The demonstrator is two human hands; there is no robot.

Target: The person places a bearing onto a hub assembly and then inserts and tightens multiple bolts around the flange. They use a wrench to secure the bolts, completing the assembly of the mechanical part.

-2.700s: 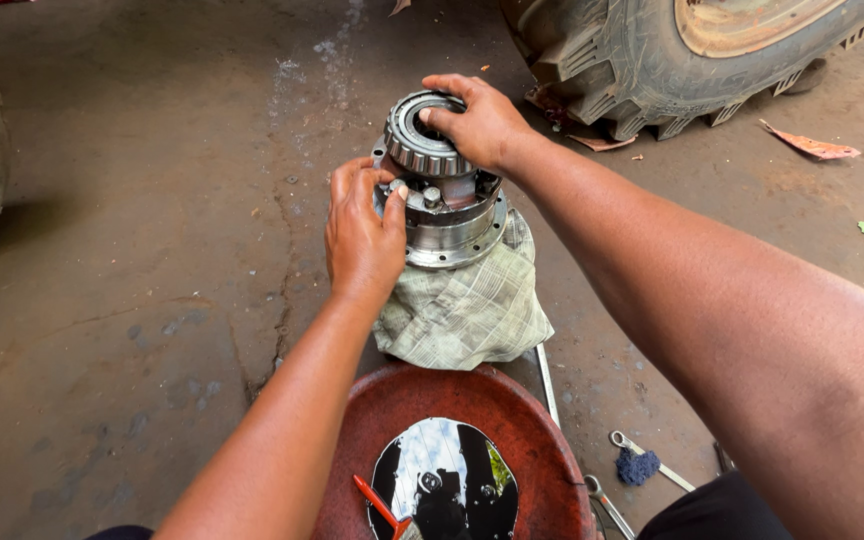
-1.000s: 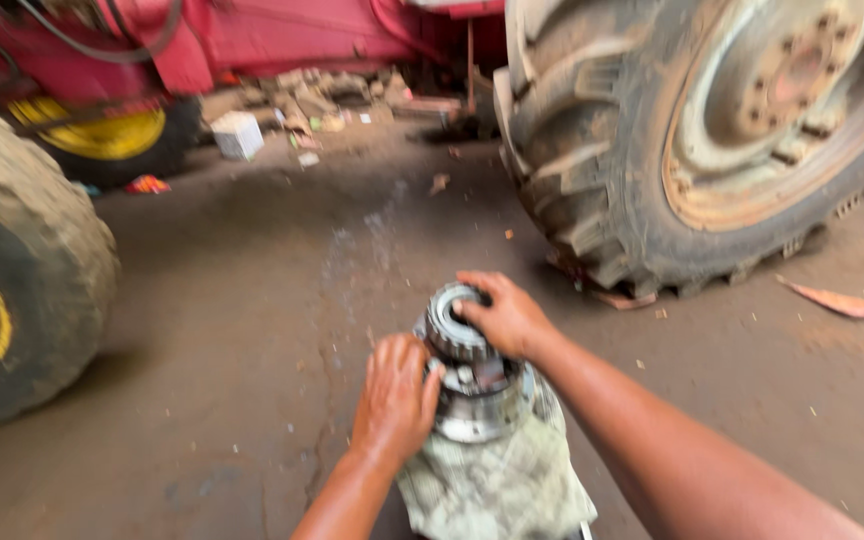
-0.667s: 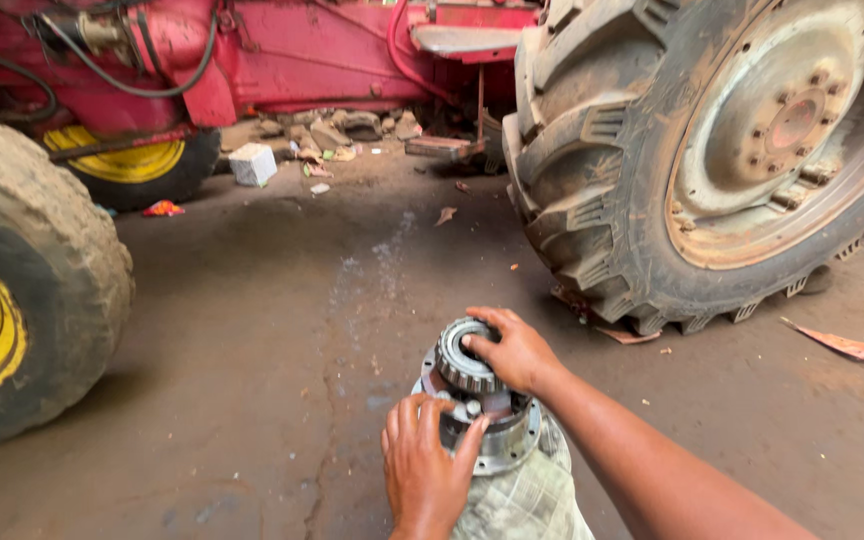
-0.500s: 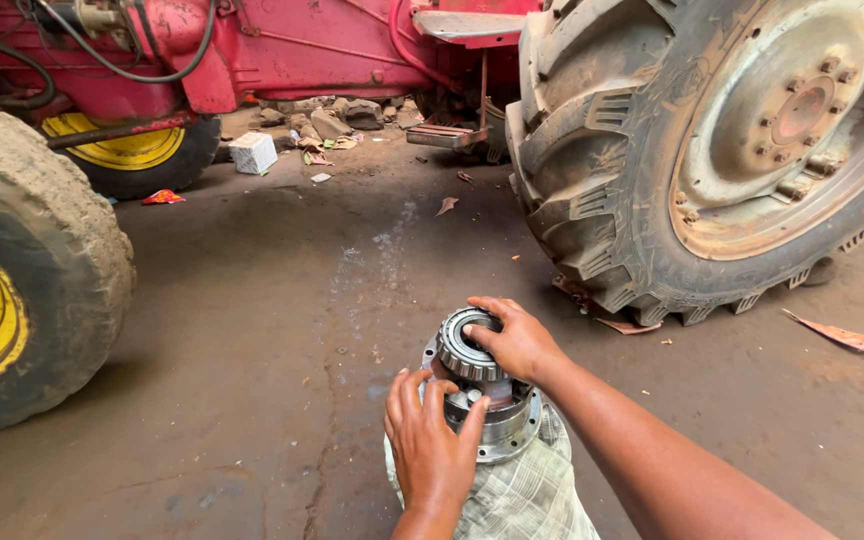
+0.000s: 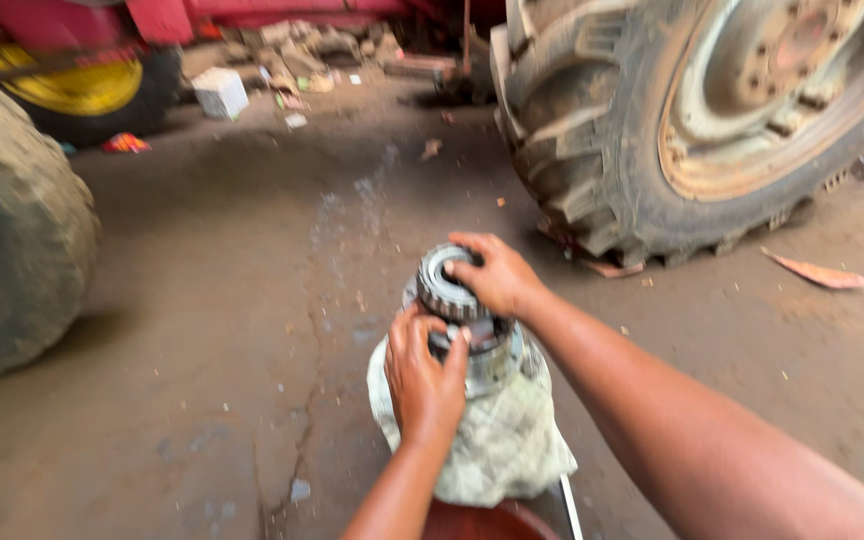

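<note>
STEP: seating gear (image 5: 449, 283) on hub (image 5: 482, 352), which stands on rag (image 5: 492, 440) on the floor | RIGHT hand (image 5: 497, 275): curled over gear top | LEFT hand (image 5: 422, 375): fingers spread, pressed to hub side (steadying) | NEXT: likely needs an even, square press down.

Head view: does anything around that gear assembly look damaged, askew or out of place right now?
Nothing stands out. The metal gear assembly stands upright on a crumpled rag, with the right hand on its toothed top and the left hand against its side. The cracked floor carries scattered rubble and dry leaves near the big tyre.
</note>
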